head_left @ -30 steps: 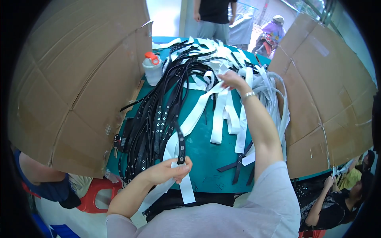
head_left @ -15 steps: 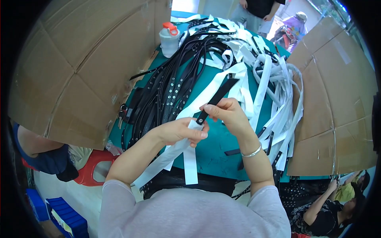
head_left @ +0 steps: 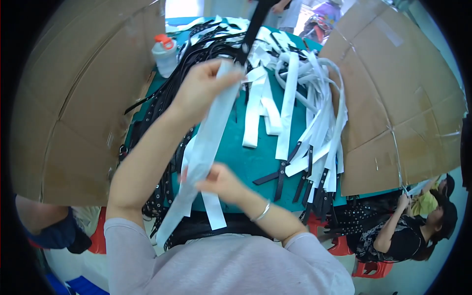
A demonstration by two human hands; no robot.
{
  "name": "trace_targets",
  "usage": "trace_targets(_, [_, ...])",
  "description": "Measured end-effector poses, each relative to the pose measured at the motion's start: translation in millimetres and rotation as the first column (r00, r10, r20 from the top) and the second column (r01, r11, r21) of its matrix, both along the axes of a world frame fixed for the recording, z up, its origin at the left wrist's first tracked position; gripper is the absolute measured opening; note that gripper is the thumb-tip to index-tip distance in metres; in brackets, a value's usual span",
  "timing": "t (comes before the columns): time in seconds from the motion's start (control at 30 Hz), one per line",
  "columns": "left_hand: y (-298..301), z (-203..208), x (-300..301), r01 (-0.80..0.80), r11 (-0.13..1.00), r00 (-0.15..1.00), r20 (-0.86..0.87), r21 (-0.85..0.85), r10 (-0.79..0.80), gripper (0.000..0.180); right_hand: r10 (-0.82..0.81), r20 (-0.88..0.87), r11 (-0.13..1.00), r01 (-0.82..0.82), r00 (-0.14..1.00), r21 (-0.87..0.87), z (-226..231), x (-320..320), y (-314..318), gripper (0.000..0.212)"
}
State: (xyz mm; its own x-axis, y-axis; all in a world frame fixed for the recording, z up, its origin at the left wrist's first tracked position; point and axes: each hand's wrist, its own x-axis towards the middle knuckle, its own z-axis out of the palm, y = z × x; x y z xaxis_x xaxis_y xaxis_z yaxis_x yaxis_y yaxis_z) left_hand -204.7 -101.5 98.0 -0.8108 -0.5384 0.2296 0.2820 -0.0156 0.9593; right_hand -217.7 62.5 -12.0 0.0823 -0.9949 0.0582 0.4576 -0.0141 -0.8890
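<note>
Beside a black strap point(head_left: 254, 29), upper centre, the left hand point(head_left: 202, 92) grips a white strip point(head_left: 214, 127); the right hand point(head_left: 220, 183) clasps it, lower centre.

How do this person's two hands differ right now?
The left hand is higher in the picture, by the black strap, while the right hand is lower, nearer the shirt. The left hand grips the white strip; the right hand is at it too, but too blurred to tell its hold. The right wrist wears a shiny bangle; none shows on the left. Both hands are bare.
</note>
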Motion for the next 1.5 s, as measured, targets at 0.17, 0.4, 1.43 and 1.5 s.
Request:
trace_targets(0.17, [-104.3, 28.3, -68.5, -0.264, 0.962, 0.956, -0.116, 0.072, 0.271, 0.019, -0.020, -0.025, 0.993, 0.022, 1.000, 0.119, -17.8, -25.7, 52.1, 0.026])
trace_targets(0.4, [-183.2, 1.3, -179.6, -0.420, 0.896, 0.907, 0.070, 0.141, 0.414, 0.030, -0.615, -0.390, 0.739, 0.674, 0.685, 0.017, 61.5, -168.7, 124.9, 0.032])
trace_targets(1.43, [-51.4, -176.9, -168.2, -0.152, 0.369, 0.711, 0.158, -0.917, 0.686, 0.060, 0.380, -0.912, 0.759, 0.512, 0.152, 0.402, 14.6, -484.6, -257.1, 0.032])
trace_targets(1.5, [-58.6, -174.9, -148.4, -0.097, 0.314, 0.625, 0.187, -0.945, 0.758, 0.076, 0.405, -0.914, 0.792, 0.490, 0.025, 0.365, -23.3, -459.9, -263.0, 0.028])
